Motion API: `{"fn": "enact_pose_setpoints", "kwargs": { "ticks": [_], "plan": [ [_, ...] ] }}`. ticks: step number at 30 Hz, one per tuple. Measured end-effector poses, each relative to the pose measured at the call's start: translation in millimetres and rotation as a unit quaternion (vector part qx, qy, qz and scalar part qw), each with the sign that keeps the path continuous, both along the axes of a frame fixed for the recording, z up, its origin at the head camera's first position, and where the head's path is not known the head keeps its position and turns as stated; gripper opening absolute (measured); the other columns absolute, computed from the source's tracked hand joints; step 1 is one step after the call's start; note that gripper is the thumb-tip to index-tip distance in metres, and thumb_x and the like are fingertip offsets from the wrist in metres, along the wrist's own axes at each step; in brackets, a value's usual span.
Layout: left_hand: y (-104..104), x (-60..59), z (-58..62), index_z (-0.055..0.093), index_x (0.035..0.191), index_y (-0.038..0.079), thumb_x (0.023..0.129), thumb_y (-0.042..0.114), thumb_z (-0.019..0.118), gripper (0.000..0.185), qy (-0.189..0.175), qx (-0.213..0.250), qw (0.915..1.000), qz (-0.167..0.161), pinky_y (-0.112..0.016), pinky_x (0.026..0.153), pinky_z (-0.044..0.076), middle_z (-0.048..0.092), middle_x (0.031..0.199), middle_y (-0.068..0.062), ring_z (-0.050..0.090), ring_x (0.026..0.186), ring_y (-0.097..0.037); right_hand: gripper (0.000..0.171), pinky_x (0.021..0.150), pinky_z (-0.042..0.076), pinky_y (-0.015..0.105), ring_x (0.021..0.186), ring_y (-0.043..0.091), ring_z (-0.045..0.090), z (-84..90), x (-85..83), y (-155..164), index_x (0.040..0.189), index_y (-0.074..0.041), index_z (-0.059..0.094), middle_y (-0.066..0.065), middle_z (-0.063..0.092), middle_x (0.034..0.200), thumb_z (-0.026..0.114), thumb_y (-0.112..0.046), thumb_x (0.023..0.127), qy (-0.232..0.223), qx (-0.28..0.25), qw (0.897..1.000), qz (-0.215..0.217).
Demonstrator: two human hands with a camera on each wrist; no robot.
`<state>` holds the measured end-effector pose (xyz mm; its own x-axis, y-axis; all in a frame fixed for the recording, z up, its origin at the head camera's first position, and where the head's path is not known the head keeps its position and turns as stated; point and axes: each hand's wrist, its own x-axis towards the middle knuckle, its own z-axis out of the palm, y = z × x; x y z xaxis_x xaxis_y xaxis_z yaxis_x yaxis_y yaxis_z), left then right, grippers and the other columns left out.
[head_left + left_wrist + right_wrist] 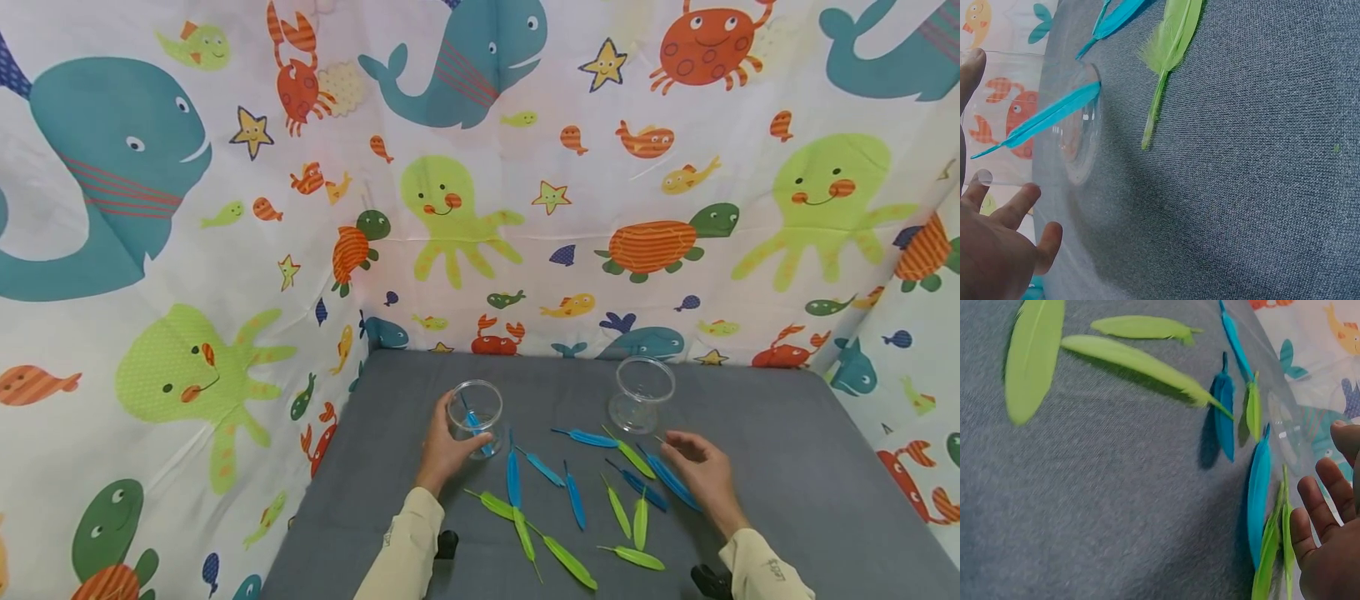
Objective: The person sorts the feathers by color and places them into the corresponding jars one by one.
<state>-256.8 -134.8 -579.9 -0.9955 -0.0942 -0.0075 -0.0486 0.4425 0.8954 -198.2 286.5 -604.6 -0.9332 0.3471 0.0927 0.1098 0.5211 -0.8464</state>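
My left hand (444, 446) is round a clear plastic cup (487, 406) at centre-left. Its thumb is on the near side and its fingers on the far left side. A bright blue feather (1054, 115) leans inside this cup. My right hand (701, 473) hovers low over the right side of the scattered feathers, thumb and fingers parted. Close by it lie a long blue feather (678, 485) and, in the right wrist view, green feathers (1266, 556) beside the fingertips. Part of these is hidden behind the hand in the head view.
Another clear cup (645, 392) stands at the back right, just beyond the right hand. Several blue feathers (575, 500) and green feathers (570, 562) lie spread over the grey cloth (810, 467) between the hands. A sea-animal patterned curtain (555, 242) encloses the table.
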Motion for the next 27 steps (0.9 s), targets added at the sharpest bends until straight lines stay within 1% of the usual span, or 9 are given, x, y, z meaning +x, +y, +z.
{"fn": "enact_pose_setpoints", "kwargs": {
  "ticks": [3, 6, 8, 10, 12, 14, 18, 22, 27],
  "plan": [
    [-0.3, -0.1, -0.4, 0.031, 0.157, 0.032, 0.073, 0.044, 0.092, 0.105, 0.001, -0.004, 1.0, 0.0, -0.071, 0.107, 0.038, 0.039, 0.163, -0.004, 0.043, 0.145, -0.039, 0.035, 0.075, 0.043, 0.009, 0.084, -0.02, 0.05, -3.9, 1.4, 1.8, 0.125, -0.007, 0.069, 0.016, 0.07, 0.125, 0.073, -0.026, 0.095, -0.001, 0.015, 1.0, 0.0],
    [-0.3, -0.7, -1.1, 0.03, 0.157, 0.033, 0.073, 0.044, 0.092, 0.105, -0.002, -0.009, 1.0, 0.003, -0.069, 0.108, 0.039, 0.038, 0.164, -0.002, 0.044, 0.145, -0.038, 0.036, 0.076, 0.047, 0.013, 0.088, -0.008, 0.059, -7.6, 3.3, 3.8, 0.126, -0.007, 0.068, 0.017, 0.07, 0.125, 0.075, -0.022, 0.094, -0.01, 0.032, 0.999, 0.005],
    [-0.2, -0.8, -1.5, 0.03, 0.157, 0.033, 0.072, 0.045, 0.092, 0.105, -0.005, -0.01, 0.9999, 0.005, -0.069, 0.107, 0.04, 0.038, 0.164, -0.002, 0.044, 0.145, -0.038, 0.039, 0.081, 0.055, 0.024, 0.094, 0.008, 0.066, -9.6, 4.8, 5.1, 0.127, -0.005, 0.067, 0.019, 0.07, 0.125, 0.076, -0.021, 0.093, -0.016, 0.041, 0.999, 0.015],
    [-0.1, -1.0, -1.8, 0.03, 0.157, 0.033, 0.072, 0.045, 0.092, 0.106, -0.007, -0.011, 0.9999, 0.007, -0.069, 0.107, 0.04, 0.037, 0.164, -0.002, 0.043, 0.145, -0.038, 0.041, 0.088, 0.057, 0.04, 0.104, 0.027, 0.069, -11.4, 6.0, 6.7, 0.128, -0.003, 0.066, 0.021, 0.069, 0.126, 0.076, -0.02, 0.092, -0.021, 0.054, 0.998, 0.032],
    [0.1, -0.8, -2.0, 0.03, 0.157, 0.033, 0.072, 0.045, 0.092, 0.106, -0.009, -0.01, 0.9999, 0.008, -0.069, 0.107, 0.04, 0.038, 0.164, -0.002, 0.043, 0.145, -0.038, 0.044, 0.097, 0.049, 0.053, 0.111, 0.038, 0.066, -13.6, 7.1, 9.1, 0.128, -0.002, 0.065, 0.023, 0.069, 0.125, 0.078, -0.023, 0.091, -0.028, 0.075, 0.996, 0.047],
    [0.2, -0.8, -2.3, 0.03, 0.157, 0.033, 0.071, 0.045, 0.092, 0.107, -0.011, -0.008, 0.9999, 0.008, -0.069, 0.108, 0.04, 0.038, 0.163, -0.002, 0.043, 0.145, -0.038, 0.047, 0.098, 0.036, 0.058, 0.113, 0.039, 0.061, -16.1, 8.6, 11.7, 0.128, -0.003, 0.065, 0.022, 0.071, 0.123, 0.079, -0.025, 0.089, -0.038, 0.096, 0.993, 0.058],
    [0.5, -1.3, -2.8, 0.031, 0.157, 0.033, 0.071, 0.045, 0.092, 0.106, -0.011, -0.006, 0.9999, 0.007, -0.068, 0.109, 0.039, 0.039, 0.163, -0.002, 0.043, 0.145, -0.037, 0.051, 0.076, 0.021, 0.049, 0.098, 0.03, 0.05, -22.0, 11.4, 16.7, 0.125, -0.005, 0.068, 0.017, 0.075, 0.11, 0.082, -0.034, 0.085, -0.055, 0.154, 0.984, 0.063],
    [1.1, -1.6, -2.5, 0.031, 0.157, 0.033, 0.071, 0.044, 0.092, 0.106, -0.008, -0.007, 0.9999, 0.005, -0.068, 0.109, 0.039, 0.038, 0.163, -0.002, 0.043, 0.146, -0.038, 0.049, 0.073, 0.019, 0.048, 0.088, 0.025, 0.047, -25.0, 13.2, 18.5, 0.118, -0.004, 0.07, 0.011, 0.075, 0.097, 0.085, -0.033, 0.081, -0.044, 0.196, 0.977, 0.064],
    [1.5, -1.3, -2.6, 0.031, 0.157, 0.033, 0.071, 0.044, 0.092, 0.106, -0.005, -0.008, 0.9999, 0.005, -0.068, 0.109, 0.039, 0.039, 0.163, 0.0, 0.043, 0.146, -0.037, 0.037, 0.071, 0.02, 0.047, 0.081, 0.022, 0.047, -23.5, 13.9, 16.5, 0.106, -0.006, 0.076, 0.005, 0.073, 0.087, 0.086, -0.03, 0.08, -0.022, 0.235, 0.97, 0.064]
  ]
}}
